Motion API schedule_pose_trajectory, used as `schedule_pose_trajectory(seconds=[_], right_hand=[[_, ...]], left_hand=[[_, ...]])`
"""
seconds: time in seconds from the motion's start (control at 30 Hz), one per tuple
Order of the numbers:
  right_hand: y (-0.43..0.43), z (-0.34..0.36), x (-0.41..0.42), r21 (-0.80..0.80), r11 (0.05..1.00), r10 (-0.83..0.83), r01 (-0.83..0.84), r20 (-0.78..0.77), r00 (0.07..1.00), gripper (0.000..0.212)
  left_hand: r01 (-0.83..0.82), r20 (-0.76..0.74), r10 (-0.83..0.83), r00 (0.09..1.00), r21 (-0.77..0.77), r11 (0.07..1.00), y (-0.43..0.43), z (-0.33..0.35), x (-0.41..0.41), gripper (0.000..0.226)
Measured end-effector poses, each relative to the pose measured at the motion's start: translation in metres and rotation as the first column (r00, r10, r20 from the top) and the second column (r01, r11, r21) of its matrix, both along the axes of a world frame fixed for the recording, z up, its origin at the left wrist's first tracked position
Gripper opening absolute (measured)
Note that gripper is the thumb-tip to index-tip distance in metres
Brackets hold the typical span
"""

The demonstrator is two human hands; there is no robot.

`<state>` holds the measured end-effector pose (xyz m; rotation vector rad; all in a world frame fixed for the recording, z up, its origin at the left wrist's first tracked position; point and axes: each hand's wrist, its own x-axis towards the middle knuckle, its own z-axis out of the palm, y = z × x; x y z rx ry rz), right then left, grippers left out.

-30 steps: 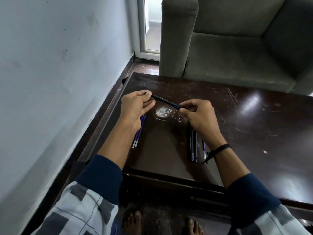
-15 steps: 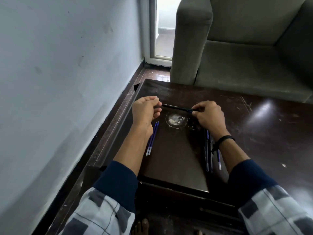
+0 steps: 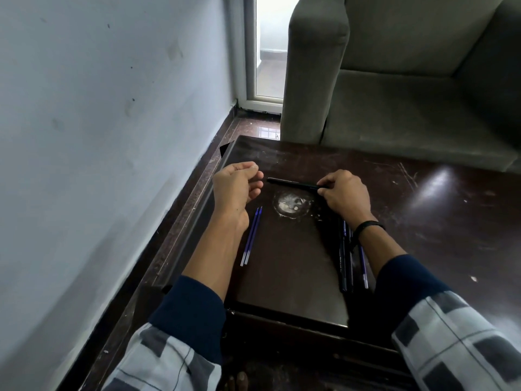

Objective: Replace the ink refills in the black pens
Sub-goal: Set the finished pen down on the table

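My right hand [image 3: 346, 196] pinches the right end of a black pen [image 3: 293, 184], which lies almost level just above the dark table [image 3: 439, 221]. My left hand [image 3: 236, 187] hovers a short gap left of the pen's free end. Its fingers are loosely curled and nothing shows inside them. Two blue refills [image 3: 251, 235] lie side by side under my left wrist. More black pens [image 3: 344, 258] and another blue refill [image 3: 363, 263] lie beside my right wrist.
A whitish ring stain [image 3: 291, 204] marks the table between my hands. A grey sofa [image 3: 394, 80] stands against the table's far edge. A pale wall [image 3: 98, 136] runs close along the left side, ending at a glass door [image 3: 267, 52].
My left hand has let go of the pen's left end and drawn slightly away; the right hand alone holds it now. The camera has tilted, so the scene sits lower in view.
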<state>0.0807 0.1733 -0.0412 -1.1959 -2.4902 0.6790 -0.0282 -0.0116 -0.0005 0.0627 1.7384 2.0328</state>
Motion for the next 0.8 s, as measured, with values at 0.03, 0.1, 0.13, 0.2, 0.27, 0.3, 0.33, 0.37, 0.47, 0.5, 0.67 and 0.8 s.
schedule_pose_trajectory(seconds=[0.03,0.1,0.13,0.2,0.27,0.3,0.33,0.37,0.47,0.5,0.67,0.8], right_hand=[[0.0,-0.001,0.0,0.01,1.0,0.003,-0.003,0.001,1.0,0.016],[0.0,-0.003,0.0,0.026,1.0,0.008,-0.008,0.001,1.0,0.017],[0.0,-0.004,0.0,0.033,0.999,0.011,-0.011,0.003,1.0,0.017],[0.001,-0.007,0.0,0.043,0.999,0.022,-0.023,0.009,1.0,0.019],[0.001,-0.007,0.001,0.037,0.999,0.029,-0.03,0.013,0.999,0.022],[0.002,-0.006,0.001,0.027,0.999,0.029,-0.029,0.008,1.0,0.025],[0.002,-0.006,0.003,0.011,1.0,0.024,-0.024,-0.001,1.0,0.029],[0.001,-0.004,0.004,-0.002,1.0,0.019,-0.019,-0.014,1.0,0.033],[-0.004,0.001,0.014,-0.007,1.0,0.013,-0.013,-0.041,0.999,0.042],[-0.006,0.004,0.019,-0.004,1.0,0.008,-0.009,-0.051,0.999,0.041],[-0.016,0.034,0.048,-0.108,0.993,-0.047,0.043,-0.028,0.999,0.015],[-0.031,0.052,0.073,-0.097,0.994,-0.035,0.045,0.094,0.995,0.005]], left_hand=[[0.001,-0.003,-0.001,1.0,-0.003,1.0,0.0,0.0,0.0,0.008],[0.002,-0.006,-0.002,1.0,-0.005,1.0,0.0,-0.001,0.0,0.008],[0.003,-0.007,-0.003,1.0,-0.005,1.0,0.0,-0.001,0.0,0.008],[0.005,-0.011,-0.005,1.0,-0.01,1.0,0.001,-0.001,0.001,0.008],[0.006,-0.016,-0.006,1.0,-0.014,1.0,0.001,-0.001,0.0,0.008],[0.006,-0.019,-0.007,1.0,-0.016,1.0,0.001,-0.001,0.0,0.008],[0.006,-0.022,-0.007,1.0,-0.018,1.0,0.0,-0.001,0.0,0.009],[0.007,-0.024,-0.007,1.0,-0.017,1.0,0.0,-0.001,0.0,0.009],[0.01,-0.027,-0.011,1.0,-0.018,1.0,0.0,-0.001,0.0,0.008],[0.012,-0.03,-0.013,0.999,-0.021,1.0,0.0,0.0,-0.001,0.008],[0.03,-0.023,-0.031,0.999,-0.02,0.999,0.002,0.0,0.001,0.007],[0.05,-0.042,-0.051,0.998,-0.026,0.998,0.004,0.001,0.005,0.007]])
